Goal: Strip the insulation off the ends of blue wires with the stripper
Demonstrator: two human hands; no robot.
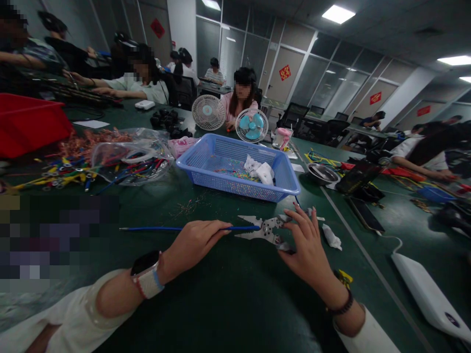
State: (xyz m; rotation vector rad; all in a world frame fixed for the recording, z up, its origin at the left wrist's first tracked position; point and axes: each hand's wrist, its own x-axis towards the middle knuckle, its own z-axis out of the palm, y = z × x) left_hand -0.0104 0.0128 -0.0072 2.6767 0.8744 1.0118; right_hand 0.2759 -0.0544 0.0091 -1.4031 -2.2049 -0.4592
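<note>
My left hand (193, 245) pinches a thin blue wire (154, 229) that runs left across the green table (228, 304). The wire's right end enters the jaws of silver wire strippers (262, 229). My right hand (307, 245) grips the handles of the strippers, fingers spread over them. A smartwatch with a white band sits on my left wrist, and a dark bracelet circles my right wrist.
A blue mesh basket (290, 184) with crumpled tissue and small coloured bits stands just beyond the hands. Plastic bags of coloured wires (128, 159) and a red bin (29, 122) lie left. Two small fans (252, 125), a metal bowl (322, 172), a white device (429, 294) and several seated people surround the table.
</note>
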